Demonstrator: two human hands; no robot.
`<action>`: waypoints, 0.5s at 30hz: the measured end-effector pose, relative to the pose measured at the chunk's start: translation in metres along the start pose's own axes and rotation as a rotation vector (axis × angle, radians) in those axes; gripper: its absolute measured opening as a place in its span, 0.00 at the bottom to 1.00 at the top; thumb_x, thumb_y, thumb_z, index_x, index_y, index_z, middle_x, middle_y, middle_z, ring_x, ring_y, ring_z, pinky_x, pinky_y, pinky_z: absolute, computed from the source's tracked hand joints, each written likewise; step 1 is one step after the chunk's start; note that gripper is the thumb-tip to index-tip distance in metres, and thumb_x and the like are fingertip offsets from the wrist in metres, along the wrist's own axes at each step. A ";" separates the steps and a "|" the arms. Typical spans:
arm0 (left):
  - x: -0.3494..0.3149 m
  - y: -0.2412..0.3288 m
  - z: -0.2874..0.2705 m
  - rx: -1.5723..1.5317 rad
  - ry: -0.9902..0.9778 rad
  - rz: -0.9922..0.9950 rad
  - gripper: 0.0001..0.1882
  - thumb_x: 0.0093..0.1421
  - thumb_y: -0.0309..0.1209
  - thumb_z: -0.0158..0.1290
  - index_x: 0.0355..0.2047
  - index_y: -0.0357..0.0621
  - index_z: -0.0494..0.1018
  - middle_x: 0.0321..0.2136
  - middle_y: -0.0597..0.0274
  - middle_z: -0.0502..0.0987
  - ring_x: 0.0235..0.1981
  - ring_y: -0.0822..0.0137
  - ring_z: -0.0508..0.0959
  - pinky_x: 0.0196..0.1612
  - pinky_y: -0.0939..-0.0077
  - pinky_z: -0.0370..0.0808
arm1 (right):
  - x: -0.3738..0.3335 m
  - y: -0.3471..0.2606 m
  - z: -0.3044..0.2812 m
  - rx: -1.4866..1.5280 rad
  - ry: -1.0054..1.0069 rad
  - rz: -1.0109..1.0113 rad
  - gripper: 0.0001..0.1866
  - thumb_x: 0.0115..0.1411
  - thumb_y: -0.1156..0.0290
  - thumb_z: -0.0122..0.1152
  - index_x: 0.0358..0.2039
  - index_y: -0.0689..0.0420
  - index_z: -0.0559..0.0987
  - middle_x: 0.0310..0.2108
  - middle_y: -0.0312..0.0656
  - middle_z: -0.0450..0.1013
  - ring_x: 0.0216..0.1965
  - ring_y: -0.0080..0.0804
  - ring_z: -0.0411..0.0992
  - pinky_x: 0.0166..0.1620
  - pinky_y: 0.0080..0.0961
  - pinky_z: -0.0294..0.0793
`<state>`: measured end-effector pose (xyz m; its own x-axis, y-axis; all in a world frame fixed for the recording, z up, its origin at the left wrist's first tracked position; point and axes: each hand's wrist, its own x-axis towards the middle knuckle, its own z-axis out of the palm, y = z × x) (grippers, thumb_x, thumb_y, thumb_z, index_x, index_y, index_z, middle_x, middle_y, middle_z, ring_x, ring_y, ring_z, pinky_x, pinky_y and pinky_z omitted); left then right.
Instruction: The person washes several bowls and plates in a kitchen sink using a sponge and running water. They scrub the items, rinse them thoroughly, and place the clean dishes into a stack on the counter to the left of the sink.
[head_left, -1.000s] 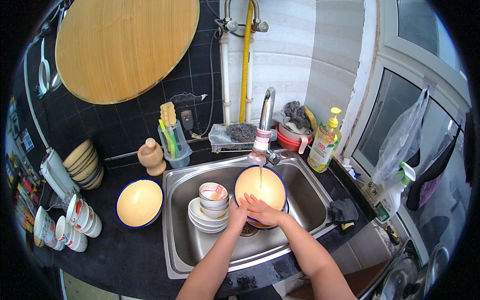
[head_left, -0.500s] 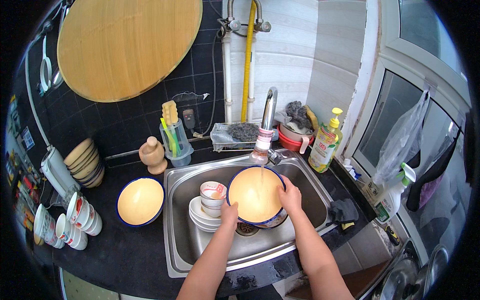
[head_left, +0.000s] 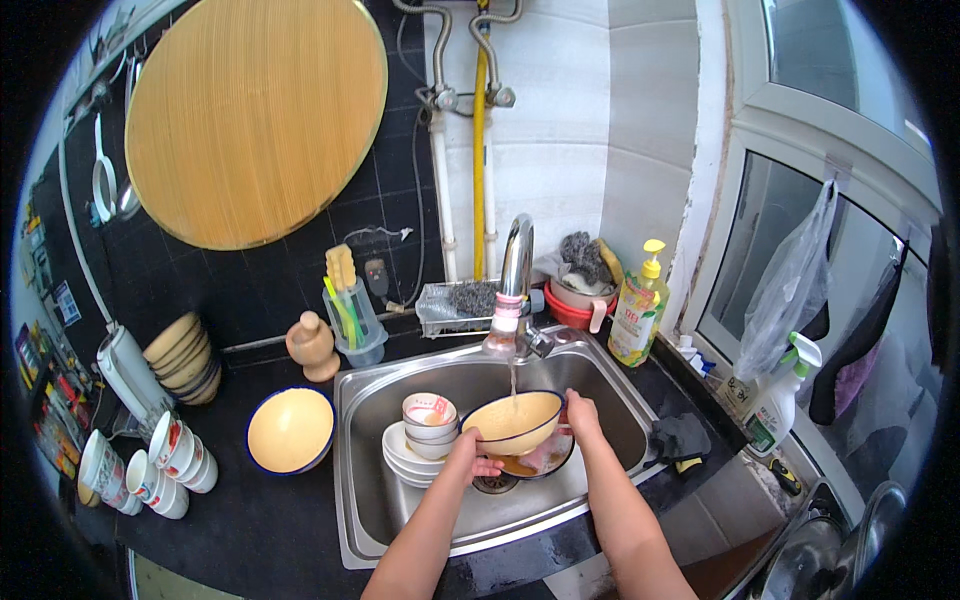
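Observation:
Under the running faucet [head_left: 512, 300], a yellow bowl with a dark blue rim [head_left: 512, 424] is held tilted between my two hands. My left hand [head_left: 468, 458] grips its left edge, and my right hand [head_left: 580, 414] is closed on its right edge. Water falls into the bowl. Just below it in the sink [head_left: 400, 515] sits another dark-rimmed bowl [head_left: 530, 467], partly covered, with something pinkish and brown in it. To the left of my left hand, small white bowls [head_left: 430, 432] are stacked beside a pile of white plates [head_left: 398, 455].
On the left counter stand another yellow bowl [head_left: 291, 430], stacked patterned cups [head_left: 184, 452] and a wooden mortar [head_left: 312, 347]. Behind the sink are a wire rack with a scrubber [head_left: 470, 298] and a red basin [head_left: 578, 310]. A soap pump bottle [head_left: 640, 310] and dark gloves [head_left: 680, 438] lie rightward.
The bowl in my hands has tipped from facing up to a slanted position, its opening now looking narrower. The view has shifted, so the surroundings sit lower in the picture.

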<state>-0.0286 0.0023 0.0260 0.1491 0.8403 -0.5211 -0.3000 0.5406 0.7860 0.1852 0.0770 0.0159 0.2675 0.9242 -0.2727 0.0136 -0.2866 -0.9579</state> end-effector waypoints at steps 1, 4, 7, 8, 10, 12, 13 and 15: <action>-0.002 0.005 0.009 0.045 0.026 0.027 0.23 0.53 0.38 0.35 0.44 0.33 0.61 0.31 0.45 0.71 0.19 0.57 0.75 0.19 0.66 0.76 | 0.045 0.039 -0.006 -0.213 -0.044 -0.177 0.21 0.57 0.57 0.41 0.25 0.62 0.75 0.20 0.42 0.71 0.20 0.32 0.70 0.19 0.30 0.71; -0.015 0.024 0.007 0.214 0.231 0.102 0.24 0.53 0.37 0.35 0.43 0.29 0.61 0.29 0.42 0.72 0.15 0.57 0.74 0.14 0.68 0.74 | 0.016 0.023 0.008 -0.043 -0.212 0.028 0.16 0.57 0.65 0.39 0.34 0.62 0.72 0.27 0.43 0.72 0.24 0.33 0.73 0.20 0.31 0.74; -0.037 0.055 0.017 0.544 0.386 0.251 0.23 0.52 0.35 0.36 0.42 0.25 0.61 0.26 0.41 0.72 0.12 0.59 0.73 0.11 0.70 0.71 | 0.036 0.058 0.016 -0.357 -0.225 -0.196 0.21 0.55 0.66 0.44 0.48 0.61 0.66 0.32 0.46 0.72 0.27 0.36 0.73 0.28 0.29 0.75; -0.049 0.065 0.025 0.672 0.428 0.313 0.23 0.51 0.34 0.37 0.41 0.24 0.61 0.25 0.40 0.73 0.11 0.59 0.73 0.10 0.71 0.70 | 0.063 0.088 0.019 -0.597 -0.217 -0.366 0.26 0.55 0.66 0.46 0.53 0.61 0.62 0.35 0.48 0.73 0.30 0.37 0.74 0.33 0.28 0.75; -0.069 0.076 0.024 0.948 0.569 0.440 0.21 0.49 0.32 0.40 0.39 0.26 0.62 0.25 0.38 0.73 0.19 0.50 0.75 0.22 0.61 0.73 | 0.021 0.071 0.026 -0.674 -0.479 -0.370 0.40 0.50 0.57 0.52 0.60 0.58 0.48 0.52 0.58 0.60 0.52 0.44 0.61 0.55 0.31 0.58; -0.070 0.074 0.016 1.256 0.745 0.655 0.20 0.48 0.32 0.41 0.38 0.27 0.63 0.25 0.36 0.73 0.25 0.45 0.76 0.31 0.55 0.73 | -0.018 0.061 0.030 -1.161 -0.501 -0.513 0.42 0.46 0.51 0.56 0.58 0.54 0.53 0.53 0.54 0.59 0.52 0.45 0.60 0.55 0.31 0.57; -0.077 0.077 0.016 1.263 0.755 0.627 0.19 0.47 0.32 0.42 0.37 0.30 0.63 0.27 0.35 0.73 0.31 0.42 0.74 0.40 0.52 0.69 | -0.033 0.055 0.033 -1.322 -0.540 -0.560 0.42 0.44 0.49 0.58 0.57 0.52 0.55 0.53 0.53 0.60 0.52 0.46 0.61 0.55 0.31 0.57; -0.098 0.083 0.021 1.314 0.728 0.618 0.21 0.47 0.32 0.42 0.40 0.30 0.62 0.28 0.36 0.73 0.31 0.44 0.75 0.38 0.53 0.70 | -0.049 0.037 0.031 -1.370 -0.752 -0.497 0.42 0.39 0.48 0.62 0.54 0.48 0.59 0.50 0.50 0.64 0.50 0.44 0.63 0.52 0.31 0.61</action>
<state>-0.0481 -0.0343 0.1493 -0.2496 0.9415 0.2263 0.8832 0.1255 0.4519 0.1423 0.0286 -0.0090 -0.5189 0.7791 -0.3519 0.8524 0.4403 -0.2821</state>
